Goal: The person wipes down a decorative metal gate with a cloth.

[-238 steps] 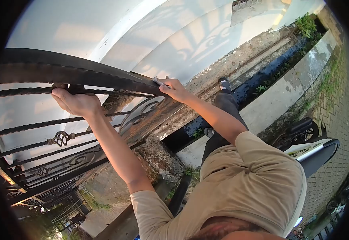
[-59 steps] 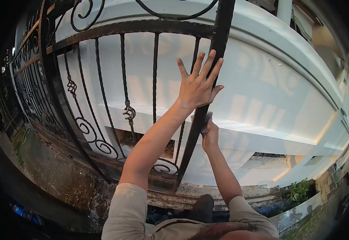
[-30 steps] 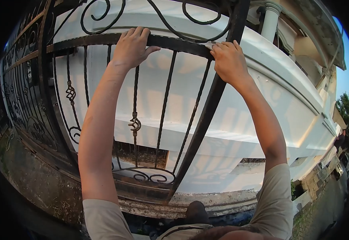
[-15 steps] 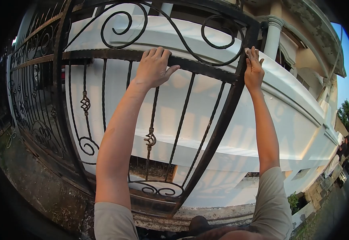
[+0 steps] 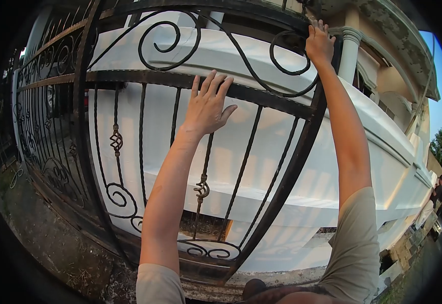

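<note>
A black wrought-iron gate [image 5: 192, 80] with twisted bars and scrolls stands in front of me. My left hand [image 5: 208, 107] lies against its horizontal middle rail, fingers spread and palm toward the gate. Higher up, my right hand [image 5: 320, 44] is at the gate's upper right corner, near the top of the end post [image 5: 309, 126]. Its fingertips reach up at the frame; whether they hold something small is too unclear to see.
Behind the gate runs a white wall [image 5: 353, 177]. A white column [image 5: 350, 55] rises at the upper right. More fence panels [image 5: 41, 121] extend to the left above dirt ground [image 5: 53, 228]. Another person [image 5: 438, 188] is far off at the right edge.
My right hand has moved up from the side of the end post to the upper corner. My left hand has opened its grip on the rail, fingers now spread. The gate appears slightly right and lower.
</note>
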### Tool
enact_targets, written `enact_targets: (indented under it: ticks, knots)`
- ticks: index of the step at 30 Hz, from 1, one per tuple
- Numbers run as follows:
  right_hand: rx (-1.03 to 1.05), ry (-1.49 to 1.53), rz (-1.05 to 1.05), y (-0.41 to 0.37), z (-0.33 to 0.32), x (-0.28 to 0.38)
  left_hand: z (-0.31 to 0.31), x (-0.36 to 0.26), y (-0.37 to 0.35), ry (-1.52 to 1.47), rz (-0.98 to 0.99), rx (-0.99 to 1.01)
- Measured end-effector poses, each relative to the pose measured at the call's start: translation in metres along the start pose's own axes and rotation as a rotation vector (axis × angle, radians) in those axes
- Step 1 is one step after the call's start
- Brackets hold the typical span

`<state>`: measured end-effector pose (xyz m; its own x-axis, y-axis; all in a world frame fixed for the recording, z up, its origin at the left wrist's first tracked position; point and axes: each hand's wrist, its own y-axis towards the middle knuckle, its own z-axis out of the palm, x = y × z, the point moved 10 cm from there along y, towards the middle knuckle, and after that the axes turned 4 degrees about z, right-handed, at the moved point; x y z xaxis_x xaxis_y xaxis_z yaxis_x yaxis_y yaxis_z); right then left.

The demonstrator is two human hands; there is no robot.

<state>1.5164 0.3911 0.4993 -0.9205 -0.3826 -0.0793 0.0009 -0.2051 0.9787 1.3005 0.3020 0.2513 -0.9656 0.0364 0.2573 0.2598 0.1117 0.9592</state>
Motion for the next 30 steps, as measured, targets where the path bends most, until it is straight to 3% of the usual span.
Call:
enact_targets:
  ticks: [2, 5, 6, 8, 9, 10, 11, 12, 14, 16, 18, 19, 20, 22, 24, 29, 30]
  knots:
    - [-0.012, 0.049, -0.063, 0.002, 0.004, 0.011, 0.005, 0.01, -0.028, 0.068, -0.04, 0.113]
    - [0.134, 0.049, 0.208, 0.006, -0.019, -0.011, -0.002, 0.06, -0.095, 0.203, -0.394, 0.089]
    - [0.005, -0.12, 0.19, 0.009, -0.008, -0.012, 0.007, 0.068, -0.115, 0.208, -0.4, 0.098]
    - [-0.085, -0.017, -0.026, 0.013, 0.014, 0.031, 0.015, 0.097, -0.163, 0.098, -0.67, -0.05]
    - [0.02, 0.052, -0.116, 0.012, 0.014, 0.067, 0.027, 0.1, -0.174, 0.098, -0.667, -0.047]
    - [0.27, 0.106, -0.071, 0.012, 0.02, 0.087, 0.049, 0.108, -0.189, -0.279, -0.741, -0.091]
    - [0.32, 0.028, -0.092, 0.012, 0.02, 0.089, 0.066, 0.111, -0.197, -0.659, -0.798, -0.129]
    - [0.371, -0.051, -0.116, 0.009, 0.022, 0.091, 0.062, 0.11, -0.196, -0.659, -0.796, -0.123]
    - [0.03, -0.074, -0.138, 0.004, 0.001, 0.059, 0.064, 0.099, -0.197, -0.727, -0.843, 0.027]
    - [0.036, -0.165, 0.035, 0.012, -0.002, 0.016, 0.061, 0.096, -0.198, -0.696, -0.821, -0.048]
    - [0.05, -0.219, 0.094, 0.016, 0.005, 0.026, 0.052, 0.104, -0.193, -0.653, -0.797, -0.142]
    - [-0.007, -0.097, 0.018, 0.015, 0.0, 0.055, 0.052, 0.102, -0.193, -0.63, -0.797, -0.135]
    - [0.192, -0.075, -0.006, 0.011, 0.016, 0.069, 0.053, 0.098, -0.195, -0.607, -0.794, -0.117]
    - [-0.02, 0.054, -0.216, -0.007, 0.01, 0.093, 0.053, 0.098, -0.194, -0.566, -0.815, -0.082]
    - [0.011, 0.172, -0.22, -0.034, 0.003, 0.079, 0.055, 0.096, -0.195, -0.553, -0.804, -0.052]
    - [0.387, 0.347, -0.224, -0.135, -0.022, 0.075, 0.055, 0.095, -0.195, -0.501, -0.814, -0.06]
    - [0.3, 0.343, -0.261, -0.155, -0.032, 0.087, 0.057, 0.097, -0.196, -0.513, -0.839, -0.041]
